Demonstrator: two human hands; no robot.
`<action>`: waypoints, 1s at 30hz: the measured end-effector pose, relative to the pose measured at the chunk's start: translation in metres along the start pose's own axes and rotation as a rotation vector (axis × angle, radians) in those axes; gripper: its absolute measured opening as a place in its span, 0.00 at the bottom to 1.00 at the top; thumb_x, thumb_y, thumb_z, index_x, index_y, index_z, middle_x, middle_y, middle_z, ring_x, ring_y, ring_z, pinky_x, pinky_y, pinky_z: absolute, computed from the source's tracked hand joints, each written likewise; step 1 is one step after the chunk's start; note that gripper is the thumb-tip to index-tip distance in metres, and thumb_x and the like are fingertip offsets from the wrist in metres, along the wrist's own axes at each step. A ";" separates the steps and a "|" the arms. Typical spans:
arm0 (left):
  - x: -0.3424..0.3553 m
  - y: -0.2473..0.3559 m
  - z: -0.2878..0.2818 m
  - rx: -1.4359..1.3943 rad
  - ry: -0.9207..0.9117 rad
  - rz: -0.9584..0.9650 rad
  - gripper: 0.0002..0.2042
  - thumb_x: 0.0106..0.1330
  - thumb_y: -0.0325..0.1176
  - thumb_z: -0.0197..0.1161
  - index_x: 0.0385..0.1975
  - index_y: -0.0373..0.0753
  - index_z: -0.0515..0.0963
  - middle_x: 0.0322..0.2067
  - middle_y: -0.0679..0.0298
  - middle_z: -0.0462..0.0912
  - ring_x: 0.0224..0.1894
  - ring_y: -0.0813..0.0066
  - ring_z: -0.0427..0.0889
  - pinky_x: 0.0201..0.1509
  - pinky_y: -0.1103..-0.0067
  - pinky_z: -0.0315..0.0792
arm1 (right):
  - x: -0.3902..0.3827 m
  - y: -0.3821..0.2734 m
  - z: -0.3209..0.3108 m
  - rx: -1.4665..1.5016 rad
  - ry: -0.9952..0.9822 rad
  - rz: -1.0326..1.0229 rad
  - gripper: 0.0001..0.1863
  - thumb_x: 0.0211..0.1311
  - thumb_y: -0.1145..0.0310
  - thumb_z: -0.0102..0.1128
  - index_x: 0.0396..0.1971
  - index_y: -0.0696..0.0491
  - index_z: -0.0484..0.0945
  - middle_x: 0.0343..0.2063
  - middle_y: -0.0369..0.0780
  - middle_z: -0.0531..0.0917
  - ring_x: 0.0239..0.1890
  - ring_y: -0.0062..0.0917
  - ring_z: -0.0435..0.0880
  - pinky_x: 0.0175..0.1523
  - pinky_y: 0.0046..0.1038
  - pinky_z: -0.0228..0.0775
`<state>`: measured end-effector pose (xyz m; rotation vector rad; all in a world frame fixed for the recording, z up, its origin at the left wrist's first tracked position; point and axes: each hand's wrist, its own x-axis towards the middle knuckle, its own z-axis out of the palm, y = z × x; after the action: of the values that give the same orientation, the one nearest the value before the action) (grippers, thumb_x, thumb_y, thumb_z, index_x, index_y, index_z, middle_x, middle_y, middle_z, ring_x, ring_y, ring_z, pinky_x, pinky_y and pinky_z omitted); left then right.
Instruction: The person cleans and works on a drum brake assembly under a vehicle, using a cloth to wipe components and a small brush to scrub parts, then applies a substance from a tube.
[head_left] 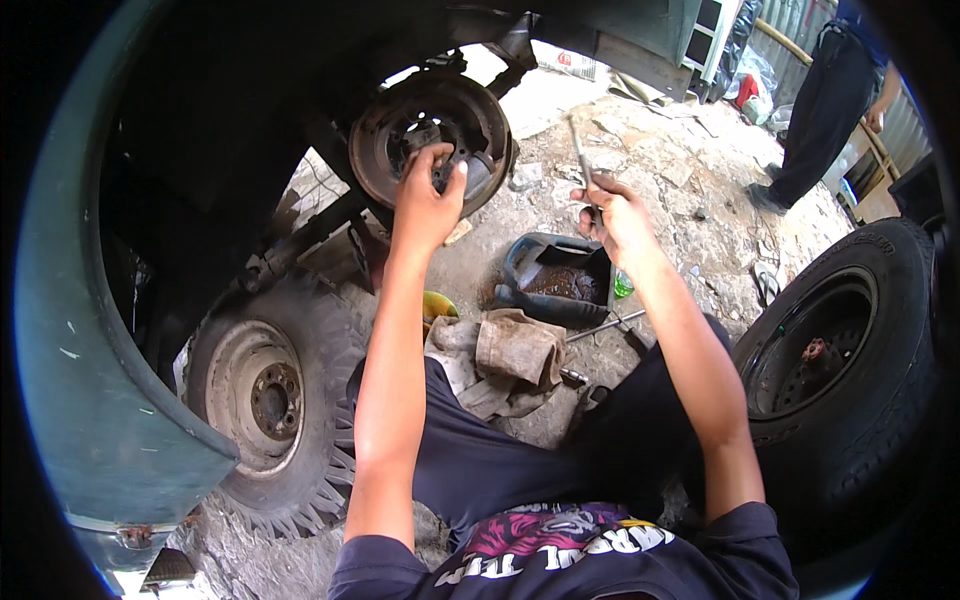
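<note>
A rusty brown wheel drum hangs on the axle under the vehicle, its round face toward me. At its middle is my left hand, thumb and fingers curled around a dark part there that I cannot make out. Apart from the drum, to the right, my right hand is closed on a slim metal rod-like tool, which points up and away. Below the hands sits a cut-open dark plastic container with brownish liquid in it. Crumpled dirty cloth lies between my knees.
A tyre on a pale rim stands at left beside the green fender. Another tyre leans at right. A metal bar and a yellow container lie near the cloth. Another person stands at far right.
</note>
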<state>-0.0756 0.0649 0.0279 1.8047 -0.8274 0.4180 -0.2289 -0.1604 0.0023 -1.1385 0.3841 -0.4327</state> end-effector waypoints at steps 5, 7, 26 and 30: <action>0.014 0.001 0.014 -0.007 -0.133 -0.059 0.16 0.68 0.36 0.67 0.51 0.35 0.80 0.48 0.59 0.84 0.51 0.69 0.82 0.56 0.75 0.74 | 0.011 0.001 0.028 -0.264 0.041 0.061 0.18 0.74 0.73 0.47 0.60 0.58 0.70 0.29 0.34 0.74 0.19 0.14 0.63 0.22 0.20 0.53; 0.035 -0.001 0.028 0.000 -0.092 0.142 0.14 0.65 0.34 0.67 0.48 0.35 0.80 0.43 0.50 0.85 0.49 0.54 0.84 0.56 0.68 0.75 | 0.028 0.010 0.030 -0.348 0.092 -0.038 0.16 0.73 0.71 0.48 0.57 0.58 0.71 0.30 0.35 0.73 0.19 0.14 0.62 0.22 0.21 0.54; -0.007 -0.034 0.024 0.504 -0.354 0.037 0.38 0.64 0.38 0.65 0.72 0.26 0.58 0.71 0.37 0.61 0.76 0.48 0.59 0.78 0.66 0.55 | 0.029 0.108 0.070 -0.752 -0.070 -0.399 0.29 0.57 0.78 0.49 0.61 0.67 0.67 0.38 0.66 0.82 0.46 0.61 0.83 0.53 0.50 0.75; -0.003 -0.034 0.023 0.574 -0.508 -0.016 0.43 0.64 0.40 0.64 0.74 0.27 0.52 0.74 0.36 0.53 0.78 0.49 0.51 0.80 0.67 0.50 | 0.005 0.124 0.072 -0.694 -0.068 -0.353 0.32 0.56 0.79 0.48 0.65 0.65 0.65 0.37 0.66 0.82 0.47 0.60 0.82 0.55 0.52 0.74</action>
<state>-0.0559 0.0518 -0.0051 2.5090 -1.1136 0.1910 -0.1723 -0.0630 -0.0863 -1.9079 0.2760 -0.5876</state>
